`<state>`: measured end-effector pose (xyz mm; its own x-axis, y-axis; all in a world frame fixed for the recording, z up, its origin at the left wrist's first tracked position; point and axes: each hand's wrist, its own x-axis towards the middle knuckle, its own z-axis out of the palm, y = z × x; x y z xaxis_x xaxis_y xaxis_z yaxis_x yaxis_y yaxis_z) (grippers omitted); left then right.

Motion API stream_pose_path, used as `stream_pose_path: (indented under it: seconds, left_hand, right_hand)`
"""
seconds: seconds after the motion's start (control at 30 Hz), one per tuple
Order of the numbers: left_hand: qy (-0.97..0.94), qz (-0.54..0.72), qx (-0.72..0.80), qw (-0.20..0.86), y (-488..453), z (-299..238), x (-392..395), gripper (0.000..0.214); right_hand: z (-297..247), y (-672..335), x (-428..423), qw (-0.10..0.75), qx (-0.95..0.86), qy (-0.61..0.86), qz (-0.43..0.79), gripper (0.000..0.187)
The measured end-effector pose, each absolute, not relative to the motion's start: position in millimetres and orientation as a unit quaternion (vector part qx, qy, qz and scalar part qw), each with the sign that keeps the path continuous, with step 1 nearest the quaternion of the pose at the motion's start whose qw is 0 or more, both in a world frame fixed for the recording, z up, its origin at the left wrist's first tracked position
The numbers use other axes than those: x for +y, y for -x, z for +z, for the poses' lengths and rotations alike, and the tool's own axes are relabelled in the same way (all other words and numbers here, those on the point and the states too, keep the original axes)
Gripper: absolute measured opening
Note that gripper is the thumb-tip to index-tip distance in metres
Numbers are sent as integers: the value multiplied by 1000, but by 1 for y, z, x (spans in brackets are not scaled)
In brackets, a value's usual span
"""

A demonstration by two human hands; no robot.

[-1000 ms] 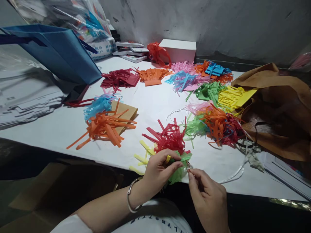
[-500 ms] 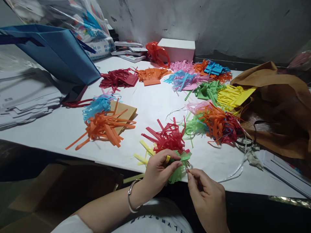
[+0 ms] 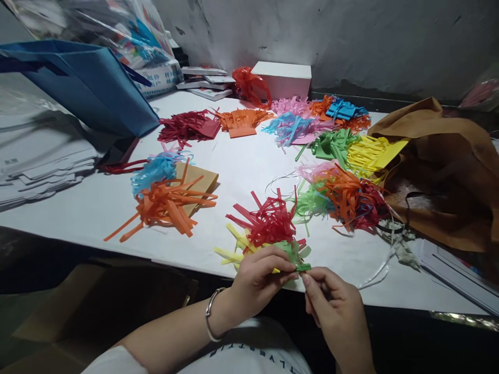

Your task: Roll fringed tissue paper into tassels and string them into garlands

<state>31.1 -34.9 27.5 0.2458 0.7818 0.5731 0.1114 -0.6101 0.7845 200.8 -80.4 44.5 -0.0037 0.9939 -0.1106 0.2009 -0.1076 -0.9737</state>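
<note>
At the front edge of the table, my left hand [image 3: 262, 275] is closed, its thumb and fingers pinching a green paper tassel [image 3: 289, 251]. A narrow folded green end of it sticks out past my left fingertips toward the right. My right hand [image 3: 335, 304] pinches close to that end with thumb and forefinger; what lies between the fingertips is too small to make out. Just beyond my hands rests a bunch of red paper fringe [image 3: 272, 221], with yellow paper strips [image 3: 234, 249] beside it on the left, partly behind my left hand.
Orange fringe [image 3: 166, 205] lies on a brown paper piece [image 3: 205, 183] to the left. More coloured fringes, such as yellow [image 3: 368, 153], line the back and right. A brown bag [image 3: 448, 171], blue bag [image 3: 97, 93], white box [image 3: 283, 78] and paper stack [image 3: 42, 161] surround the work area.
My left hand has rolled over the green tassel, its fingers now covering more of it. My right hand stays close by; the thin dark strand at its fingertips no longer shows.
</note>
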Motion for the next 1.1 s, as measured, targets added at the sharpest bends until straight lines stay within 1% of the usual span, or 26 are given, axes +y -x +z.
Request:
stream_pose_path:
  seconds: [0.17,0.37,0.43,0.5,0.6,0.67,0.73,0.8,0.9,1.0,1.07,1.1]
  left_hand:
    - [-747,521,290,294,-26,29,-34,16]
    - [-765,514,284,265,-23,35,-29,18]
    - [-770,507,274,273,-23,38,-29,16]
    - [-763,503,271,302,-23,40,-29,12]
    - [-718,510,287,376,-26,38,-30,6]
    - [-678,509,306,433,-27,36,-31,4]
    - [-659,502,310,466,-28,33,-32,5]
    - [-679,497,295,453,-28,32,-33,5]
    - [-729,498,270,384,-25,32,-34,12]
    - [-766,481,263,336,-22,32,-35,15]
    - [-782,466,259,323,-21,32,-35,15]
    - [-789,455,259,323,-21,32,-35,14]
  right_hand:
    - [41,-198,-78,444,-367,537,617,42]
    - [34,-199,-77,431,-305,440,726,44]
    - [33,-199,-76,441,-298,439,724,44]
    - [32,-199,-75,454,-305,460,699,44]
    - [32,-197,-74,455,-317,479,680,44]
    - [31,-197,-74,452,-311,469,692,43]
    - [31,-198,-74,454,-299,445,711,42]
    - [31,-199,-75,461,-292,431,718,41]
    - [31,-200,-76,467,-302,440,705,41]
    - [31,-198,-79,453,-326,441,703,39]
    - [30,-196,-79,449,-358,463,675,33]
    - [30,-196,-77,454,-385,485,640,30]
